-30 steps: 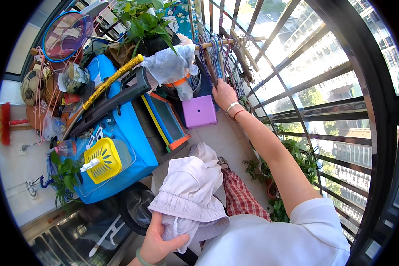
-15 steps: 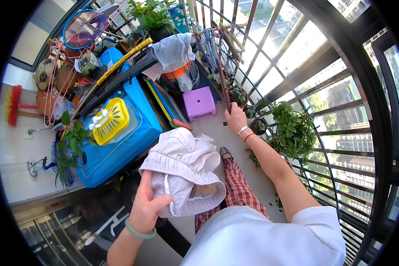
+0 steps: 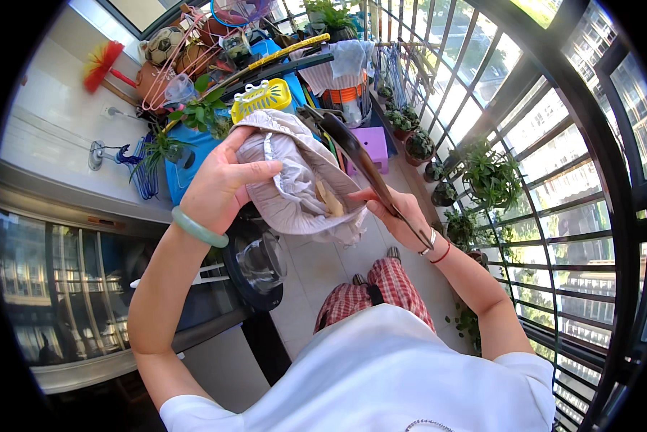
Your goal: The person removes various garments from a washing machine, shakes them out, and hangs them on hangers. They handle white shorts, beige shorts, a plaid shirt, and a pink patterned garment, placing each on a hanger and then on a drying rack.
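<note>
Pale grey-beige trousers or shorts (image 3: 284, 194) hang bunched in front of me, their gathered elastic waistband open toward me. My left hand (image 3: 219, 176) is closed on the waistband's left side, thumb on the near face, by a white drawstring. In my right hand (image 3: 397, 219) is a dark brown clothes hanger (image 3: 367, 167), tilted with one end up over the garment's far edge. The right fingertips are at the waistband's right side; whether they also grip the cloth, I cannot tell.
A yellow slotted tray (image 3: 262, 97) and blue-covered furniture (image 3: 187, 140) stand beyond the garment. A purple stool (image 3: 371, 147) is on the floor. Potted plants (image 3: 418, 146) line the barred railing at right. Below my left arm lies a round black object with a clear bowl (image 3: 260, 261).
My right hand has brought the hanger from the railing side back to the garment. The left hand has raised the garment, and its waistband now faces me more. My view has shifted.
</note>
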A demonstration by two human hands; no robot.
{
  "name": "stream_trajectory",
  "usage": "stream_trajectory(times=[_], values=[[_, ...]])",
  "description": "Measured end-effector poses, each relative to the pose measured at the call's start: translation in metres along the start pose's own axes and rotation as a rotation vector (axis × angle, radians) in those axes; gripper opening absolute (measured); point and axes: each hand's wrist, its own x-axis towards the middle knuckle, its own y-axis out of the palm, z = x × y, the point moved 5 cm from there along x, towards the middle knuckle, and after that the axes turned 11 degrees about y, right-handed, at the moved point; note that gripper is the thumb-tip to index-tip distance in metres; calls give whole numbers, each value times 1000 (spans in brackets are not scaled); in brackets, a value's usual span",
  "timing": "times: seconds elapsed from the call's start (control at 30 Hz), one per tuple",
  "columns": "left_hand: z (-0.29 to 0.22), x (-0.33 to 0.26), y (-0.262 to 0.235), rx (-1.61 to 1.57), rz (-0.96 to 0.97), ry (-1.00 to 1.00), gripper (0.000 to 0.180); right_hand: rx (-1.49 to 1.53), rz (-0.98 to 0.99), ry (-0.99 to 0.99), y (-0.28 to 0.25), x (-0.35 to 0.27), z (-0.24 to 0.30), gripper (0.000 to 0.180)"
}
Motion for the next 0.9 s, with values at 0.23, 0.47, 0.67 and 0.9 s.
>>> stream_trajectory(times=[0.23, 0.47, 0.67, 0.9], values=[[-40, -61, -51, 114, -202, 173, 55, -97, 43, -112, 6, -16, 34, 22], [-58, -142, -29, 98, -263, 255, 49, 83, 272, -255, 76, -41, 92, 24], [-63, -237, -22, 170, -449, 245, 50, 127, 484, -230, 104, -87, 91, 33], [-54, -346, -45, 102, -665, 312, 43, 172, 493, -399, 166, -148, 112, 18]])
